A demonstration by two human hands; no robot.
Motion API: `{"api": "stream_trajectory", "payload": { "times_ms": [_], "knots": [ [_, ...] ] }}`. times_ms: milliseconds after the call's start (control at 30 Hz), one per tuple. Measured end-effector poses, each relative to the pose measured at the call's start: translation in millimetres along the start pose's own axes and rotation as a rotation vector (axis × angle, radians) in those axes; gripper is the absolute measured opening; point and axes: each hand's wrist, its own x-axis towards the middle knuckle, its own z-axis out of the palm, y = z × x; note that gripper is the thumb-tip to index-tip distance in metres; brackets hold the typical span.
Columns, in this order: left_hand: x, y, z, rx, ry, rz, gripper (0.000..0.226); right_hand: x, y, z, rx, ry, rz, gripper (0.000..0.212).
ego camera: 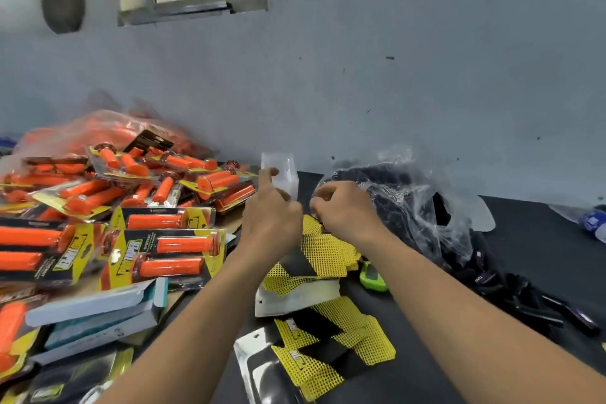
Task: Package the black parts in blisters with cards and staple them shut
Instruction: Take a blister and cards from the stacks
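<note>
My left hand (273, 210) holds a clear plastic blister (282, 174) upright above the dark table, thumb and fingers curled round its lower part. My right hand (344, 207) is just to its right with its fingers curled, at the edge of a clear bag of black parts (403, 193); what it pinches I cannot tell. Under both hands lies a pile of yellow-and-black dotted cards (324, 252). More cards (334, 348) and an empty blister (249, 361) lie nearer me. Loose black parts (524, 298) lie at the right.
A big heap of packaged orange grips (131, 207) fills the left side. Pale blue boxes (98, 315) sit at the lower left. A green stapler (372, 277) lies beside the cards. A plastic bottle (593, 220) lies at the far right, by the grey wall.
</note>
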Motion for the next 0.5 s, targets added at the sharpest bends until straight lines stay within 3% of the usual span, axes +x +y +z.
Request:
{"api": "stream_trajectory", "payload": {
  "times_ms": [100, 267, 500],
  "knots": [
    [33, 7, 1, -0.038, 0.080, -0.078, 0.050, 39, -18, 6, 0.085, 0.042, 0.135, 0.035],
    [81, -7, 5, 0.003, 0.033, -0.323, 0.057, 78, -34, 29, 0.123, -0.004, 0.233, 0.044],
    [104, -14, -7, 0.165, 0.056, -0.312, 0.012, 99, -32, 44, -0.016, -0.005, 0.233, 0.021]
  ]
}}
